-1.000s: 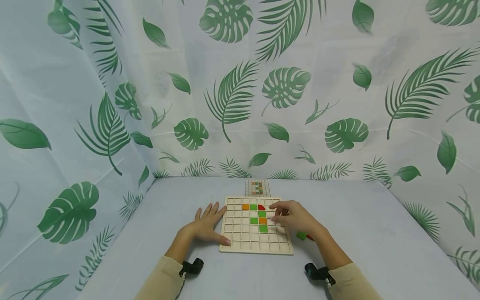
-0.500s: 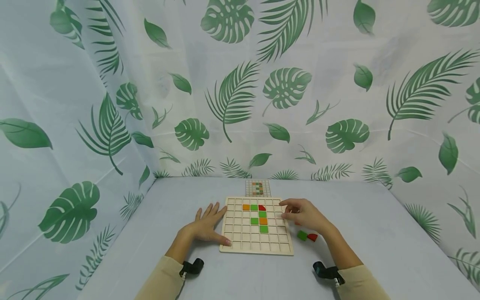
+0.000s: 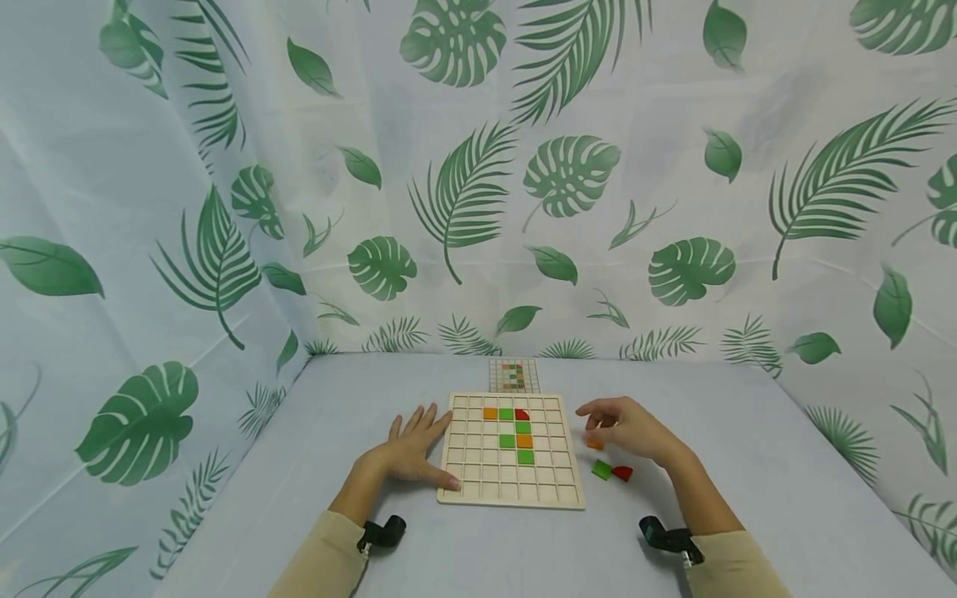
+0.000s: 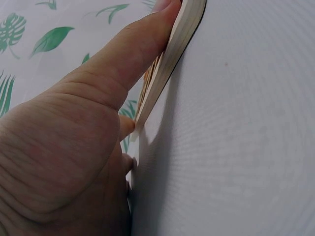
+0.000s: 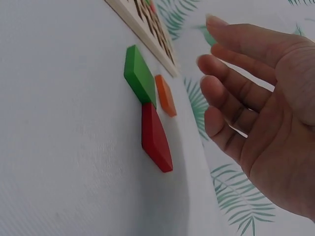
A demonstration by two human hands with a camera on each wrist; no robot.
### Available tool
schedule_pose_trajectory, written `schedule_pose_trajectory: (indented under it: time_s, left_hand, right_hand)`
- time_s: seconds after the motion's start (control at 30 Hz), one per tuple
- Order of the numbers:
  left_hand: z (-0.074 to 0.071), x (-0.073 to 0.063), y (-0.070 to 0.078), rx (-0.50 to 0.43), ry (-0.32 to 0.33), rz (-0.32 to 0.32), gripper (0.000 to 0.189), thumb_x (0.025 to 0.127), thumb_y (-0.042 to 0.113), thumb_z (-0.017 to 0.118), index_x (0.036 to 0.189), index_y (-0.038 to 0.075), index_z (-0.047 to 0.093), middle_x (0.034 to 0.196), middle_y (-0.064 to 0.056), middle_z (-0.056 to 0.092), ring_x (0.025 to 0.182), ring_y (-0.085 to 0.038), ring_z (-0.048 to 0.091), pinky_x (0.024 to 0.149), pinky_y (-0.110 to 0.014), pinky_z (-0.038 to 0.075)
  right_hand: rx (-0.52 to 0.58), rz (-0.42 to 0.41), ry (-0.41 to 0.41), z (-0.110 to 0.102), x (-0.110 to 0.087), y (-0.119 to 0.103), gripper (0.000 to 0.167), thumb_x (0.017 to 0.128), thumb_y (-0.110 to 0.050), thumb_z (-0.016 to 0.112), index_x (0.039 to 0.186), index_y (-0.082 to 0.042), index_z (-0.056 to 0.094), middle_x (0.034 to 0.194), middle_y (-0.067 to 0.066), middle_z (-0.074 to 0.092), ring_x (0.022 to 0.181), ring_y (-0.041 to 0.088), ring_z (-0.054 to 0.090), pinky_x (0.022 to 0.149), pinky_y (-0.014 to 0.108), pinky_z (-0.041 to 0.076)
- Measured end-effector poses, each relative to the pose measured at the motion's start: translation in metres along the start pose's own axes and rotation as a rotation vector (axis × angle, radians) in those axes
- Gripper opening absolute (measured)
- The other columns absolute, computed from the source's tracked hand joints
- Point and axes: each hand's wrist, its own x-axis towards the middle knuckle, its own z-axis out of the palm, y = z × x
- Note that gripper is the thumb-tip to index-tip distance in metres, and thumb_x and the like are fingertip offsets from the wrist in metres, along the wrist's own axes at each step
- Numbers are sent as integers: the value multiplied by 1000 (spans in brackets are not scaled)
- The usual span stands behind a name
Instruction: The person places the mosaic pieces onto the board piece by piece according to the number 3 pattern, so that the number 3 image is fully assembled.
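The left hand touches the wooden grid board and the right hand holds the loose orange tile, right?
Not quite: the right hand holds nothing; the right wrist view shows the loose orange tile lying on the table. The left hand does touch the wooden grid board.

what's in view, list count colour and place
grid board: 1, pale wood, on table
board pieces: 7, four green, two orange, one red, on board
loose pieces: 3, green, red, orange, right of board
pattern card: 1, multicoloured, beyond board
table: 1, white, under board
leaf-print cloth: count unclear, white and green, behind and beside table
wrist cameras: 2, black, on wrists
sleeves: 2, beige, head view's bottom
left hand: 1, bare, at board's left edge
right hand: 1, bare, right of board
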Motion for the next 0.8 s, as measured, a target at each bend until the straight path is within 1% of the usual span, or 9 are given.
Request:
schedule_pose_trajectory:
  time_s: [0.2,0.27,0.37,0.5,0.6,0.8]
  left_hand:
    - [-1,0,0,-1,0,-4,131,70,80,78,169,21,16,176,-16,2,163,-40,-2,125,-71,-4]
    - [0,0,0,-2,0,-4,131,70,80,78,169,21,16,176,-16,2,163,-40,-2,125,-71,-3]
    - [0,0,0,0,1,-7,131,70,81,77,169,21,16,176,-16,2,163,-40,-2,125,-71,-3]
    - [0,-1,0,-5,1,-9,131,69,81,78,169,21,16,176,-16,2,163,-40,-3,125,-71,-4]
    - [-1,-1,1,-8,-3,-4,131,69,81,77,169,21,16,176,-16,2,163,-40,-3,125,-71,-4]
    - [-2,-2,2,-10,-3,0,131,70,80,78,169,20,16,176,-17,2,163,-41,-2,125,-71,-3]
  right_hand:
    - [-5,8,-20,-6,-4,3,42,91,-21,81,128,-6,71,98,4,69,88,22,56,69,27,48]
    - [-5,13,-35,-9,-6,3,43,90,-20,82,128,-6,71,99,5,70,87,21,57,68,27,48]
    - [-8,7,-76,-12,-10,5,40,89,-18,82,126,-5,73,102,9,72,85,20,58,67,27,48]
    - [-11,-25,-129,-16,-14,8,34,89,-16,82,120,-5,75,105,12,73,87,19,60,68,28,49]
    - [-14,-26,-146,-17,-15,11,31,89,-18,82,118,-8,77,104,10,73,90,19,60,70,29,50]
    - [-18,13,-165,-20,-16,13,29,88,-19,84,115,-11,79,101,6,72,90,22,58,70,31,48]
